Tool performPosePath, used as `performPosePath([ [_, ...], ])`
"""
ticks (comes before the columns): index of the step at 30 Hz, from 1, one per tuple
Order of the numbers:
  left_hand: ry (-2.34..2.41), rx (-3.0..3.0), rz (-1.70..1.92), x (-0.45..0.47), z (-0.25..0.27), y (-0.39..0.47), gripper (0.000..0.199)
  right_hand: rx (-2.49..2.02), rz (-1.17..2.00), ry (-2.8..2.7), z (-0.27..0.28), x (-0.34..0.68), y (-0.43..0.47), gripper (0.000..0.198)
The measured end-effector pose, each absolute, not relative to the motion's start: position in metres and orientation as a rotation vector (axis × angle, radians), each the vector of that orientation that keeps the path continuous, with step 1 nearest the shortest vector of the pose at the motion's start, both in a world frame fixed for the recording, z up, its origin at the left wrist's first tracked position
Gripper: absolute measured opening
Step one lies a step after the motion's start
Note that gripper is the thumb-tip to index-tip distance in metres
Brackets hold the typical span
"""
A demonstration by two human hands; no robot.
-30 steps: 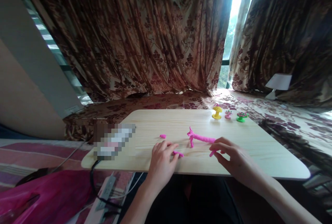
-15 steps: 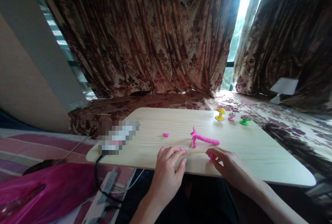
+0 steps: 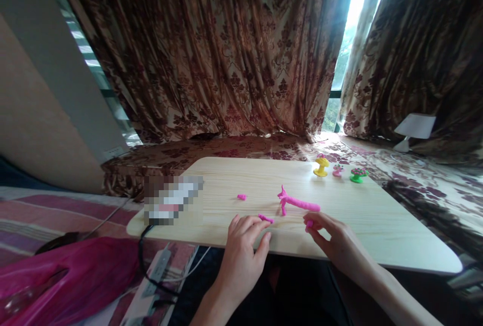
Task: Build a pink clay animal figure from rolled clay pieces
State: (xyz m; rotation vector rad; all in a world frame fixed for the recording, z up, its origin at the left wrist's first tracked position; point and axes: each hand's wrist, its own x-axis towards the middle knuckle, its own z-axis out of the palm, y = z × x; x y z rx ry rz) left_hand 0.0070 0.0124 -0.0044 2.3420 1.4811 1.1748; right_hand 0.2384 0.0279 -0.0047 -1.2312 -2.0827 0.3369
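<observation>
My right hand [image 3: 337,235] pinches a small pink lump of modelling clay [image 3: 309,224] between thumb and fingers, just above the table near its front edge. My left hand [image 3: 246,248] is open, palm down, its thumb apart from the fingers. A short pink clay strip [image 3: 266,219] lies right by its fingertips; whether they touch is unclear. Beyond both hands sits a pink clay figure [image 3: 300,203], a long roll with thin branching pieces at its left end. A smaller pink clay piece [image 3: 241,197] rests farther left.
On the pale wooden table [image 3: 226,175] stand a yellow clay mushroom shape [image 3: 321,167], a small pink one [image 3: 337,170] and a green one [image 3: 358,175] at the back right. A blurred-out device [image 3: 173,200] with a black cable lies at the left. A white lamp [image 3: 415,127] stands beyond.
My right hand has shifted slightly to the right and turned, with the clay lump still pinched. The clay strip by my left fingertips shows more fully; my left hand has barely moved.
</observation>
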Motion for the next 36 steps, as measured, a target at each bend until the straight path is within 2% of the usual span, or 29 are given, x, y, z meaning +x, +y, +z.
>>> performPosePath([
  [10,1.443,2.350,1.186,0.013,-0.001,0.007,0.024,-1.269,0.373,-2.042,-0.006,0.243,0.030,0.016],
  [17,1.338,2.259,1.389,0.033,0.000,-0.009,0.025,-0.923,1.155,-1.501,0.012,0.221,0.011,0.017],
  [21,1.280,2.270,1.497,0.036,0.006,-0.015,0.022,-0.798,1.365,-1.329,0.016,0.204,-0.001,0.014],
  [32,1.274,2.293,1.442,0.030,0.015,-0.016,0.012,-0.772,1.401,-1.319,0.010,0.204,-0.005,0.016],
  [36,1.266,2.279,1.457,0.028,0.014,-0.017,0.019,-0.786,1.369,-1.341,0.012,0.205,-0.006,0.010],
])
